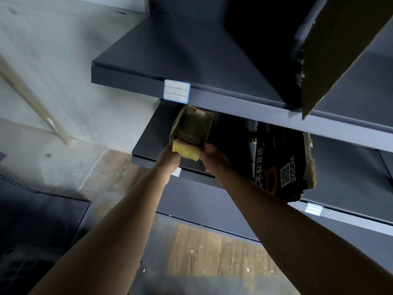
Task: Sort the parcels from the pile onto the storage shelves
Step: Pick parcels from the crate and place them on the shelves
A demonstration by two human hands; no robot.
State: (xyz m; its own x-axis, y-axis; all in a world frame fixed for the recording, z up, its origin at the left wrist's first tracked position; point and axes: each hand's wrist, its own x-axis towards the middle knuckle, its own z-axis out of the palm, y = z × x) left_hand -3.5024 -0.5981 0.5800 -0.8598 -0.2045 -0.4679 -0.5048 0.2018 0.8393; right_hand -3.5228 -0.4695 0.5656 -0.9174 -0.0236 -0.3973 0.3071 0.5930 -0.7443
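Yellow parcel (191,133) is gripped at its near end by your left hand (170,159) and right hand (213,159), partly over the lower shelf (153,135) near a black carton (280,165) already stored. You have not yet let go, and the pile is unseen.

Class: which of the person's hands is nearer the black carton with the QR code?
Right. The right hand holds the yellow parcel on the side facing the black carton; the left hand holds its opposite side, farther away.

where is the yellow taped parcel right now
Head view, centre: the yellow taped parcel is held between left hand and right hand over the lower shelf, below the shelf label, left of the black carton.
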